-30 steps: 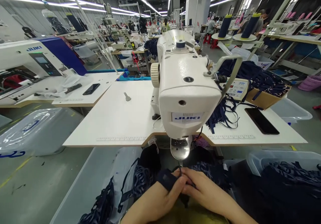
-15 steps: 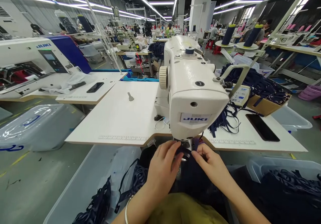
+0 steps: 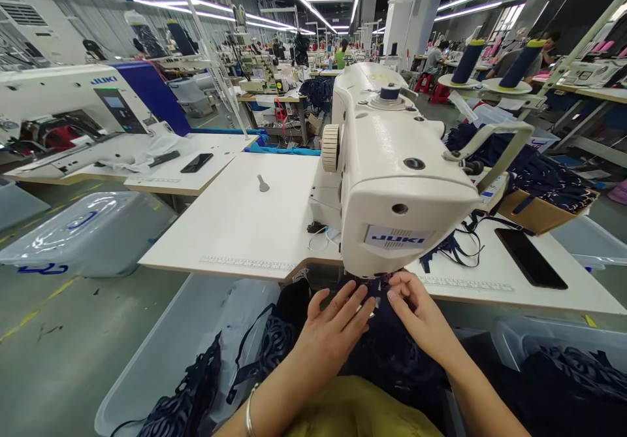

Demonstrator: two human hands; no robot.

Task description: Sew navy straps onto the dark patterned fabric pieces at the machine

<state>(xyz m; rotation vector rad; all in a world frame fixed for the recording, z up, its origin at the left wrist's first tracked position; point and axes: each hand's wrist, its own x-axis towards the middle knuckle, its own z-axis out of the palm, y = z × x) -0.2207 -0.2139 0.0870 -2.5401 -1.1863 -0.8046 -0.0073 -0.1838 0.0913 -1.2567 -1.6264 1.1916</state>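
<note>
A white JUKI sewing machine (image 3: 392, 182) stands on a white table (image 3: 245, 221), its head facing me. Beneath the head lies dark navy patterned fabric (image 3: 392, 352). My left hand (image 3: 333, 332) rests on this fabric with fingers stretched flat toward the needle area. My right hand (image 3: 421, 316) lies beside it on the right, fingers extended and pressing the fabric just under the machine head. The needle itself is hidden by the machine head and my fingers.
A black phone (image 3: 530, 258) and loose navy straps (image 3: 455, 247) lie on the table's right side. A cardboard box of navy pieces (image 3: 539, 211) sits behind. Clear plastic bins (image 3: 161, 365) with navy fabric flank me. Another JUKI machine (image 3: 73, 110) stands at left; other workers sit far back.
My hands rose from my lap with the fabric to the needle area under the machine head. The pinching fingers have flattened onto the fabric. The view has leaned in.
</note>
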